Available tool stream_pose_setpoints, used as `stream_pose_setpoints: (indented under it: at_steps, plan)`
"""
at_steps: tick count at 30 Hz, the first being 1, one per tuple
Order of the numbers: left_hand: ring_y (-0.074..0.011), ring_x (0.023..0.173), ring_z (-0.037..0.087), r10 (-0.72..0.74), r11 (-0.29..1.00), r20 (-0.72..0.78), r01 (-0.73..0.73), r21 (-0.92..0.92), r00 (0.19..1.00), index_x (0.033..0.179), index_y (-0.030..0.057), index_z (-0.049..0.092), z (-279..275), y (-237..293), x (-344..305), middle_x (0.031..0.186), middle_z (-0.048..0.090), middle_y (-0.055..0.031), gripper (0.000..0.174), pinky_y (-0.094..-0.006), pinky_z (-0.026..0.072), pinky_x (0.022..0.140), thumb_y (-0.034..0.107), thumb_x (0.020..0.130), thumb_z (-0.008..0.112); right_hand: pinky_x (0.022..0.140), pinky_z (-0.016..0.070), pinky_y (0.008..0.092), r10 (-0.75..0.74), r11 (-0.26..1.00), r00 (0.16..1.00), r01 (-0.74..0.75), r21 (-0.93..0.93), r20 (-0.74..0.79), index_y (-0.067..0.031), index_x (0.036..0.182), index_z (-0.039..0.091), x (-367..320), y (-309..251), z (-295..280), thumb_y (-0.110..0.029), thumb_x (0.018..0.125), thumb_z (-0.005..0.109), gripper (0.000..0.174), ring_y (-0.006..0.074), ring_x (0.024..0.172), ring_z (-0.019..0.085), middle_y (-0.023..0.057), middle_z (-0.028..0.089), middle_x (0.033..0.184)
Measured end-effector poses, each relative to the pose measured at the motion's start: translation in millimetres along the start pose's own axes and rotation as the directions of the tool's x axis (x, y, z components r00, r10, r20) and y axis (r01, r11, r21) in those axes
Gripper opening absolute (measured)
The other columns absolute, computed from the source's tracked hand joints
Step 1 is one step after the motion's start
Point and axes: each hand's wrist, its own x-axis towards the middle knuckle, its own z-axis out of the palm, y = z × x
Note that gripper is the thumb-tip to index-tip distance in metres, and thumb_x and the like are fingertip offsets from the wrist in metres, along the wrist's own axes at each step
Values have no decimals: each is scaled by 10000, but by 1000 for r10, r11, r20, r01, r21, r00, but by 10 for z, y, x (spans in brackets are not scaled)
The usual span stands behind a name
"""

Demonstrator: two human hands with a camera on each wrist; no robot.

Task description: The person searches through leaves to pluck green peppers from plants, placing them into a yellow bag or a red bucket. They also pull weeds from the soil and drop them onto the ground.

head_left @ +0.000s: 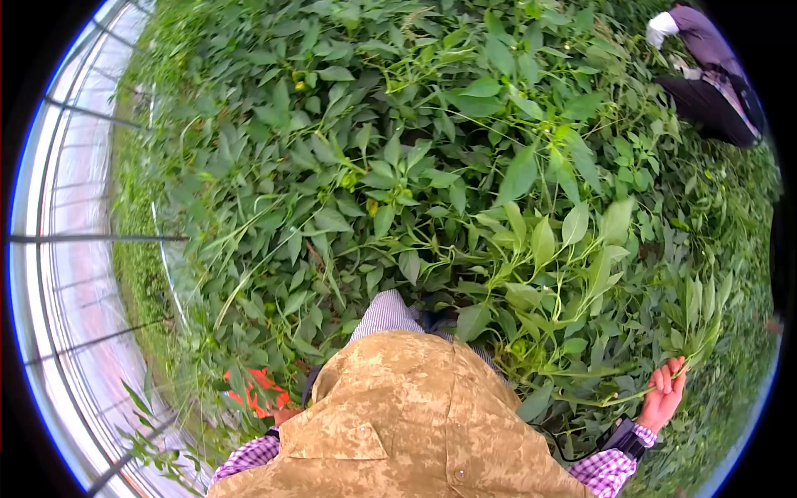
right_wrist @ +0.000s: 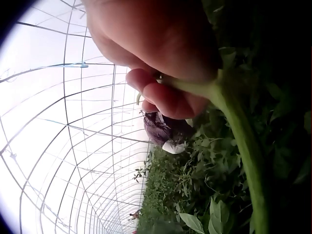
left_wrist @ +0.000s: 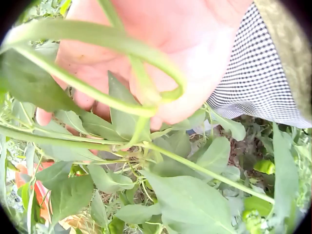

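Note:
At the lower right of the head view, my right hand [head_left: 662, 397] grips a green plant stem [head_left: 610, 402] with leafy shoots beyond the fingers. The right wrist view shows curled fingers of the right hand [right_wrist: 161, 53] round this thick stem [right_wrist: 249, 161]. Down at the left beside the vest, my left hand [head_left: 286, 414] is mostly hidden by sleeve and leaves. Its palm faces the left wrist camera, the left hand [left_wrist: 180, 63] having relaxed fingers partly behind leaves. A looped stem [left_wrist: 87, 90] crosses in front of that palm.
Dense pepper plants [head_left: 332, 220] surround the legs. An orange-red object [head_left: 261, 392] lies near the left hand. Another person [head_left: 714, 75] bends among plants at the upper right. Metal hoops and plastic film [head_left: 79, 191] stand along the left. Small green peppers [left_wrist: 264, 166] hang low.

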Motion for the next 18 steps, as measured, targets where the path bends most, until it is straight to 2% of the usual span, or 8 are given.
stream_pose_setpoints:
  at_steps: [3, 5, 9, 14, 15, 18]
  plan:
    - [-347, 1071, 579, 37, 999, 21, -36, -11, 999, 1115, 185, 653, -231, -45, 85, 1107, 650, -102, 376, -716, 247, 876, 433, 907, 461, 517, 310, 245, -4, 1000, 1000, 4, -15, -28, 21, 1131, 479, -112, 2, -202, -155, 1015, 353, 245, 83, 533, 338, 41, 462, 880]
    - [-347, 1061, 581, 62, 998, 27, -62, -8, 998, 1108, 178, 653, -402, -98, 107, 1097, 651, -105, 371, -698, 264, 869, 427, 908, 464, 506, 301, 242, -32, 999, 984, 27, -32, -175, 11, 1106, 501, -263, -50, -305, -159, 1011, 369, 236, 82, 528, 334, 31, 469, 847]
    - [-345, 1042, 587, 121, 993, 10, -121, -8, 993, 1094, 164, 654, -813, -110, 198, 1078, 652, -111, 361, -661, 298, 855, 413, 910, 469, 453, 285, 229, -57, 998, 960, 46, -45, -275, -33, 1001, 523, -471, -3, -478, -225, 1013, 393, 232, 73, 491, 333, 10, 468, 763]
    - [-343, 1018, 595, 205, 979, -54, -204, 15, 977, 1076, 148, 655, -1313, -62, 189, 1054, 654, -119, 349, -615, 339, 837, 397, 911, 475, 468, 302, 240, -59, 995, 938, 84, 57, -341, -54, 966, 536, -938, 181, -694, -269, 1012, 399, 259, 75, 484, 341, -3, 445, 715]
    - [-343, 1014, 596, 208, 978, -41, -208, 23, 977, 1072, 144, 655, -1502, -8, 162, 1049, 655, -120, 346, -606, 348, 833, 394, 912, 476, 466, 301, 238, -40, 995, 926, 71, 70, -375, -56, 960, 533, -829, 248, -697, -273, 1013, 397, 262, 74, 481, 340, -7, 436, 706]
    - [-342, 999, 601, 267, 964, -66, -266, 23, 961, 1062, 134, 656, -1742, 13, 61, 1035, 656, -125, 339, -579, 373, 822, 384, 913, 480, 452, 289, 232, -85, 993, 930, 110, 52, -357, -75, 930, 493, -1312, 341, -810, -314, 1016, 387, 275, 65, 467, 318, -30, 394, 678]
